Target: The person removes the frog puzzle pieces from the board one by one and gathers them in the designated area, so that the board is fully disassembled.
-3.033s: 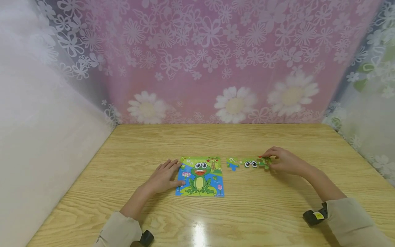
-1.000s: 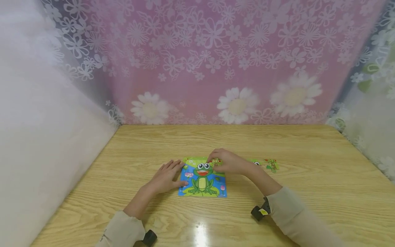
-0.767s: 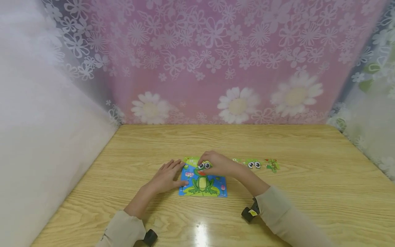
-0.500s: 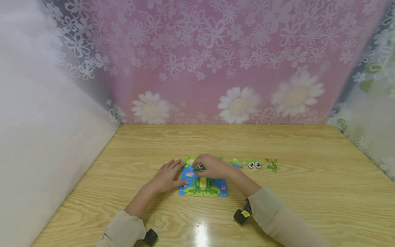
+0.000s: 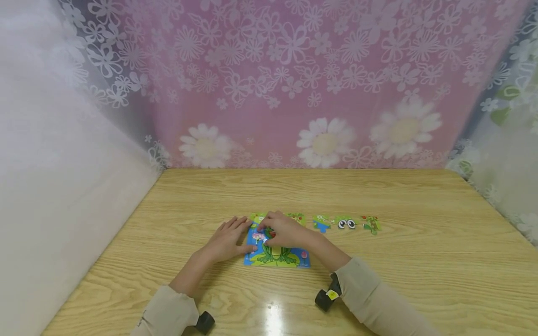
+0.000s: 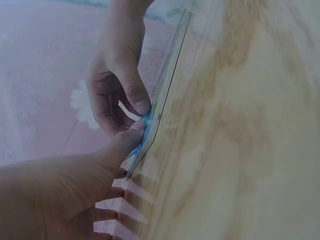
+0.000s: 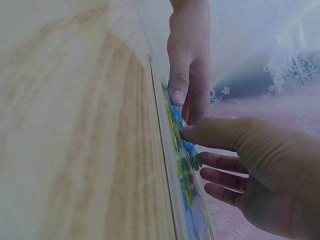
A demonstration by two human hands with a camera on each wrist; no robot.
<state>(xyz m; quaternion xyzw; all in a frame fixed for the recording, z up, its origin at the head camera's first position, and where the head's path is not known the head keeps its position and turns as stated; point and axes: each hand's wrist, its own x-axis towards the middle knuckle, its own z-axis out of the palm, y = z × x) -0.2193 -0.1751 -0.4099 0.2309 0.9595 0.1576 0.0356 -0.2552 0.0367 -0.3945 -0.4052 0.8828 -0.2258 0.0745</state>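
Wooden table [image 5: 420,261] carries a frog puzzle [image 5: 277,254] near its middle. Left hand [image 5: 227,240] lies flat with straight fingers on the table, thumb resting on the puzzle's left edge. Right hand [image 5: 283,231] sits on the puzzle's upper part, fingers curled down onto a piece; whether it pinches the piece I cannot tell. Three loose pieces [image 5: 346,224] lie in a row just right of the puzzle. Pink flowered curtain [image 5: 294,84] hangs behind the table
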